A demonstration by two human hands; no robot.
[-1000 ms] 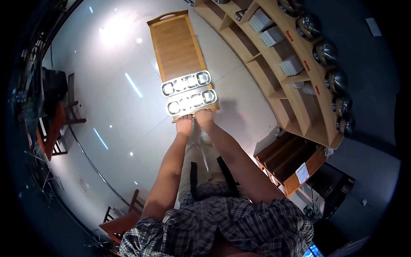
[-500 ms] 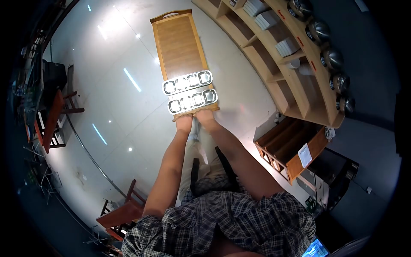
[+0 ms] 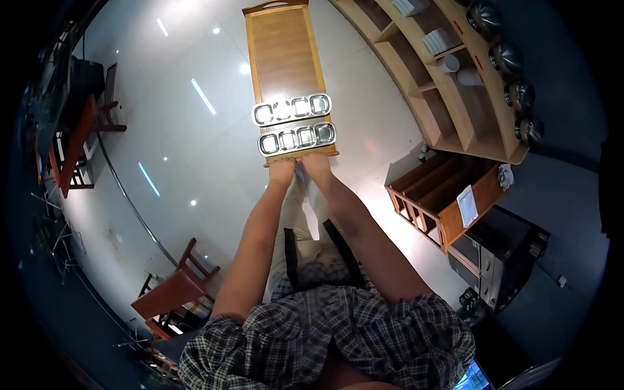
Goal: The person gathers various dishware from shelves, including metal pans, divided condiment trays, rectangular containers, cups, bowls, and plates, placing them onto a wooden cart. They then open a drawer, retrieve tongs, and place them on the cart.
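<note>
A long wooden tray [image 3: 286,58] with a cut-out handle at its far end stretches away in front of me. My left hand [image 3: 283,170] and my right hand [image 3: 316,165] sit side by side at its near end, fingers curled over the edge. Just beyond my fingers, two metal dishes lie crosswise on the wood, one behind the other. The nearer dish [image 3: 297,138] and the farther dish [image 3: 291,109] are each divided into several shiny compartments. What supports the tray from below is hidden.
To the right stands a curved wooden shelf unit [image 3: 448,123] with stacked white dishes and several round metal pots on top. Below it is a slatted wooden rack [image 3: 442,201]. Dark red chairs stand left, one nearby [image 3: 172,299]. Pale glossy floor [image 3: 195,149] surrounds the tray.
Tray, dishes and both hands now appear slightly higher and farther right in view. The chairs, shelf unit and rack have also shifted in the picture. Both hands keep their hold.
</note>
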